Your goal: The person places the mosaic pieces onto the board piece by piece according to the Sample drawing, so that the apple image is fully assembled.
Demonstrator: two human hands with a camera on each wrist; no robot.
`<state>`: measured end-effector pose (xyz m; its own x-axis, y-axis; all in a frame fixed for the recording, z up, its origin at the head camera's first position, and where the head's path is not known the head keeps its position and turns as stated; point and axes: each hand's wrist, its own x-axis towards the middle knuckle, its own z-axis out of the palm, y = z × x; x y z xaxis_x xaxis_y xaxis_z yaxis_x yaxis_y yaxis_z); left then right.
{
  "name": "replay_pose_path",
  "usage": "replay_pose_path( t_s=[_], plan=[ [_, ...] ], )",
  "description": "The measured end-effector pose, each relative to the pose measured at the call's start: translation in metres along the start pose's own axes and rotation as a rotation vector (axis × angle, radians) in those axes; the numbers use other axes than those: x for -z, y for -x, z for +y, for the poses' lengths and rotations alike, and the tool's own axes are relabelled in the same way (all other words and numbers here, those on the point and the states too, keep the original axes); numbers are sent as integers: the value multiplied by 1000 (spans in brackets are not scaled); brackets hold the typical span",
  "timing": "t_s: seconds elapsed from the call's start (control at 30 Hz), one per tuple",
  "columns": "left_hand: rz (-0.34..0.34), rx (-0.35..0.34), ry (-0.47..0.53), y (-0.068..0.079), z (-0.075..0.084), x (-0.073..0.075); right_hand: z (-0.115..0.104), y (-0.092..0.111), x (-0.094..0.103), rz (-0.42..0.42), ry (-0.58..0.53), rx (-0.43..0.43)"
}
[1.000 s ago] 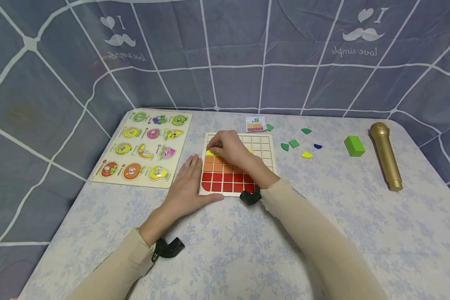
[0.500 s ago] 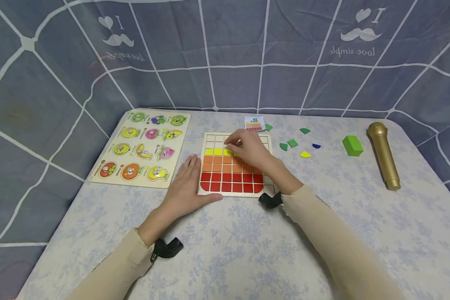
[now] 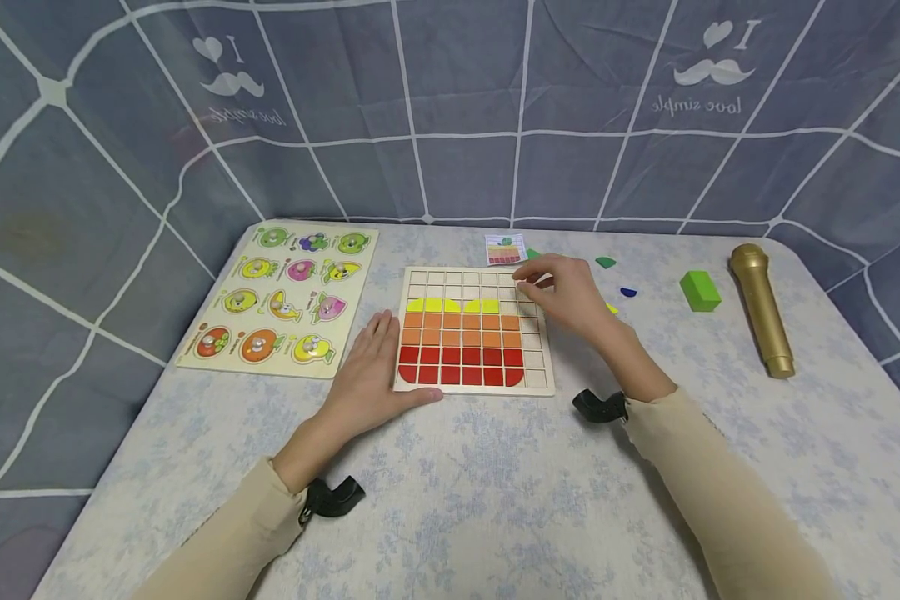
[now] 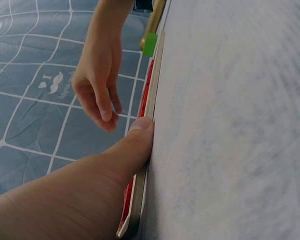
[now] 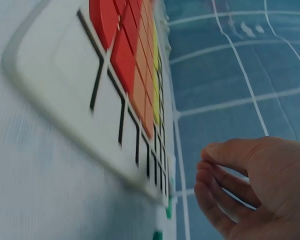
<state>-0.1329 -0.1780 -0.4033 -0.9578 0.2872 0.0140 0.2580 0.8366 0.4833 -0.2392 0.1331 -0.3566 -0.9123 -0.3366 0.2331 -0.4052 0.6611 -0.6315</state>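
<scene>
A pale wooden grid board (image 3: 537,377) lies in the middle of the table. Red tiles (image 3: 452,375) fill its two nearest rows, orange tiles (image 3: 461,337) the two above, and yellow pieces (image 3: 435,306) part of the row beyond. My left hand (image 3: 367,379) rests at the board's left side with straight fingers, its thumb (image 4: 135,137) against the front edge. Over the far right corner hovers my right hand (image 3: 570,296), fingers loosely bent. In the right wrist view its thumb and fingertips (image 5: 206,167) come close together with no piece visible between them.
A fruit puzzle board (image 3: 352,312) lies left. Behind the grid board is a small picture card (image 3: 505,249). To the right are a green piece (image 3: 606,262), a dark blue piece (image 3: 628,292), a green block (image 3: 701,291) and a gold microphone-like stick (image 3: 765,312). A grey curtain (image 3: 465,175) hangs behind.
My right hand has moved right, from the yellow row to the board's far right corner, uncovering the tiles and now hiding some loose pieces. My left hand has stayed in place.
</scene>
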Motion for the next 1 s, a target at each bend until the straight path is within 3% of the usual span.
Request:
replay_pose_path(
  t_s=[0.33,0.6,0.8,1.0],
  plan=[
    [-8,8,8,0,2,-2,34,22,27,138,45,-69],
    [-8,3,-4,1,0,2,43,36,47,187,107,-167],
    [-8,3,-5,2,1,2,47,45,53,130,218,-359],
    [-3,-2,-5,1,2,0,48,48,51,79,249,-441]
  ],
)
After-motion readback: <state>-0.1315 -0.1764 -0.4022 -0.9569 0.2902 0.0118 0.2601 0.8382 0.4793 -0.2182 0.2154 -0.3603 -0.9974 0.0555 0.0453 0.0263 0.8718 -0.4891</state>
